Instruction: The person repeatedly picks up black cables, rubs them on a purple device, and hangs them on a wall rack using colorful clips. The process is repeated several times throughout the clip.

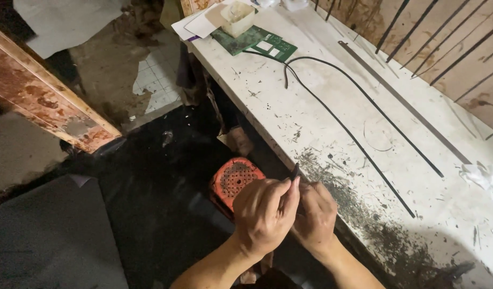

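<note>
My left hand (265, 214) and my right hand (317, 215) are pressed together at the near edge of the white workbench (289, 101). Both pinch a small thin black strip (295, 172) whose tip sticks up between the fingers. Just beyond the hands, a long black rubber strip (358, 142) lies bent in a loop across the bench top. Below the hands stands an orange perforated stool (234, 179).
A long flat metal bar (404, 101) lies along the bench's far side. A green circuit board (254, 40) and a small white plastic box (237, 17) sit at the far end. Crumpled white paper (484, 176) is at the right. Dark rods lean on the wooden wall (460, 48).
</note>
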